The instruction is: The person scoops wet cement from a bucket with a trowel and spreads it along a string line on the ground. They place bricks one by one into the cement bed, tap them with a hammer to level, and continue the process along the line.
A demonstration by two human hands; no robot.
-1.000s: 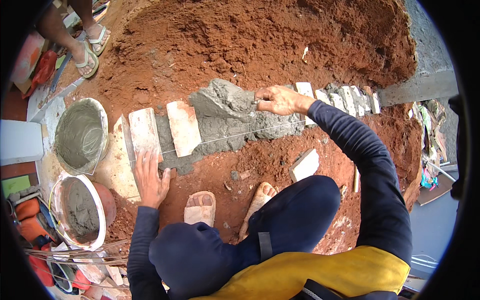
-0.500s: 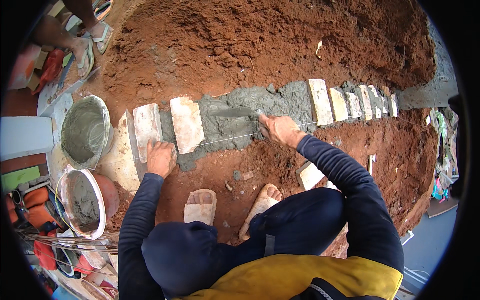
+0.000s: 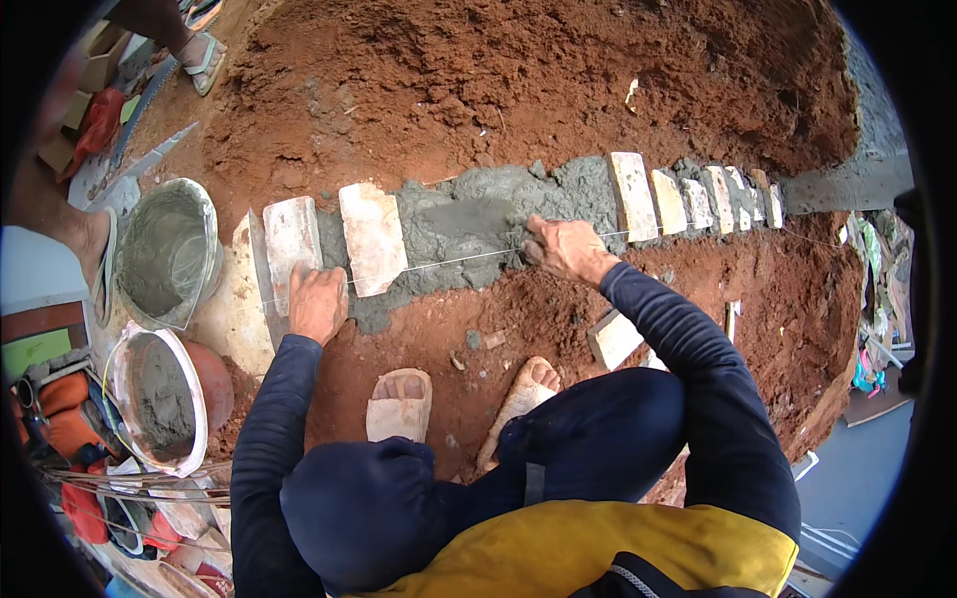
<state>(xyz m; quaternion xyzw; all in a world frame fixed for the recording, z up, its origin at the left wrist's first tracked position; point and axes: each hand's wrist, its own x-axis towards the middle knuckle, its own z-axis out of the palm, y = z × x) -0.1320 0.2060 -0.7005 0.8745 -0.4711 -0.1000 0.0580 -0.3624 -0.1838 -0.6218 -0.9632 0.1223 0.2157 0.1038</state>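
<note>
Remotely, I am logging: mortar bed (image 3: pixel 570 194), long axis running left-right, lying nearer right hand (image 3: pixel 570 249), which is gripping trowel (image 3: pixel 471 214); left hand (image 3: pixel 317 305) touching brick (image 3: pixel 292 233), grip unclear.

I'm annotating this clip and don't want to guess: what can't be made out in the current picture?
All in the head view:
Trowel handle: hidden by the right hand.
String at the left hand: partly covered by that hand.
Depth of mortar in the reddish bucket: hidden by the mortar's surface.
Co-worker's upper body: cut off by the picture's edge.
Exact shapes of the farthest-right bricks: too small.
</note>
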